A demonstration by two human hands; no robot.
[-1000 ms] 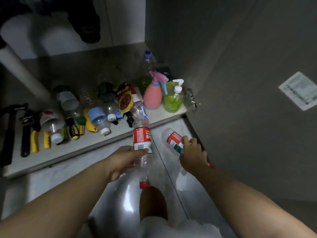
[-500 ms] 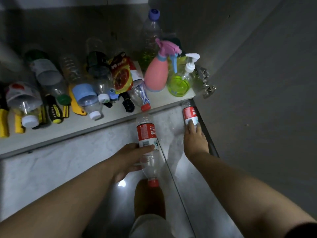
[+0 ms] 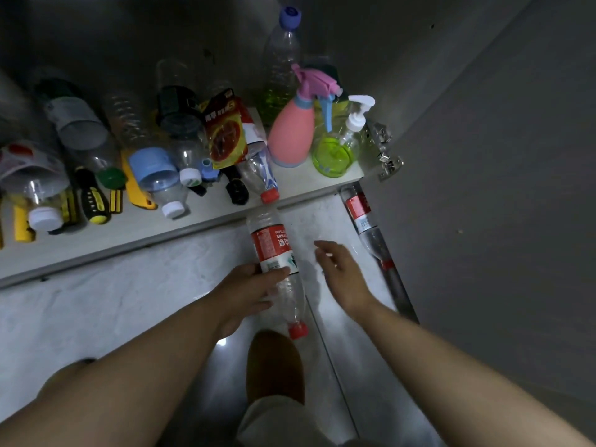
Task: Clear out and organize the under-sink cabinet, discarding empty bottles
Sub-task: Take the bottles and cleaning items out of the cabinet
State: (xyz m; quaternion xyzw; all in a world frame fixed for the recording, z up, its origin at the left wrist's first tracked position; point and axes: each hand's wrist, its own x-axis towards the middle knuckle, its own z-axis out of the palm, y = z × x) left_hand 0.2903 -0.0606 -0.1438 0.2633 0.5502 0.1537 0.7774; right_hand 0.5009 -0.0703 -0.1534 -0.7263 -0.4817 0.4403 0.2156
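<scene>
Two clear plastic water bottles with red labels and red caps are out of the cabinet. Your left hand grips the first red-labelled bottle, thumb and fingers curled round its body at the lower edge of the label. Its cap points back toward you and its base toward the white cabinet shelf. The second red-labelled bottle lies on the pale tiled floor against the foot of the grey cabinet door, cap toward you. Your right hand is between the two bottles with its fingers loosely spread, holding nothing. It is near the second bottle but apart from it.

Three containers stand upright at the right end of the shelf:
- one pink plastic spray bottle with a pink and blue trigger
- one clear green pump dispenser
- one tall clear bottle with a blue cap, holding some green liquid

One red and yellow foil pouch leans among the clear bottles lying on their sides. That pile is too tangled for an exact count. One of them, a clear bottle with a blue and white label, lies at the shelf's front edge, just beyond the base of the bottle you hold.
</scene>
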